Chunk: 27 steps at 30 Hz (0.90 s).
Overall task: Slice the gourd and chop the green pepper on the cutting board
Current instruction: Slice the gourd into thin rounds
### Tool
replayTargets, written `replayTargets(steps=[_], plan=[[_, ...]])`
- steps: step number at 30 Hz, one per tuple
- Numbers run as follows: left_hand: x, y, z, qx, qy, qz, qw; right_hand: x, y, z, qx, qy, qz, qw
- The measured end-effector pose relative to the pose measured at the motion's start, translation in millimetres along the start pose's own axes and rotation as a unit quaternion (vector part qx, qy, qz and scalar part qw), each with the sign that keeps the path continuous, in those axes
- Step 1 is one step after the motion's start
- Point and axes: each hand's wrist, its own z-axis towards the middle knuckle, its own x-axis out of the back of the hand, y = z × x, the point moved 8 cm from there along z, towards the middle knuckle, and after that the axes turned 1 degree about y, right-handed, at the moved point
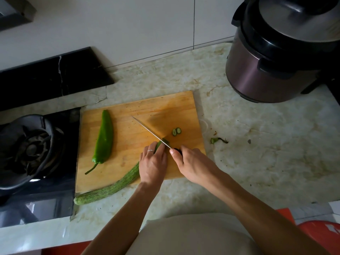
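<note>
Counter point(257, 153): board point(128, 126). Left hand point(153, 163) palm-down, fingers curled, pinning gourd point(114, 187). Right hand point(191, 162) fist-gripping knife point(150, 132), blade on gourd tip. Pepper point(104, 138) whole.

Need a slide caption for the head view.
Left hand steadies gourd on cutting board; right hand slices with knife; green pepper waits whole.

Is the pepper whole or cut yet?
Whole. The pepper lies uncut on the board, stem attached; the knife is on the gourd.
</note>
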Motion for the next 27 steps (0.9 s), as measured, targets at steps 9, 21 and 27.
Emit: replayTargets(steps=[9, 21, 27], plan=[[-4.2, -1.4, -0.2, 0.003, -0.006, 0.012, 1.0, -2.7, 4.7, 2.0, -0.009, 0.001, 0.014, 1.0], [-5.0, -0.1, -0.3, 0.005, -0.022, 0.003, 1.0, -6.2, -4.6, 7.1, 0.004, -0.001, -0.013, 1.0], [-5.0, -1.9, 0.5, 0.006, -0.025, 0.0, 1.0, -8.1, 12.3, 0.5, -0.013, -0.014, -0.005, 1.0]])
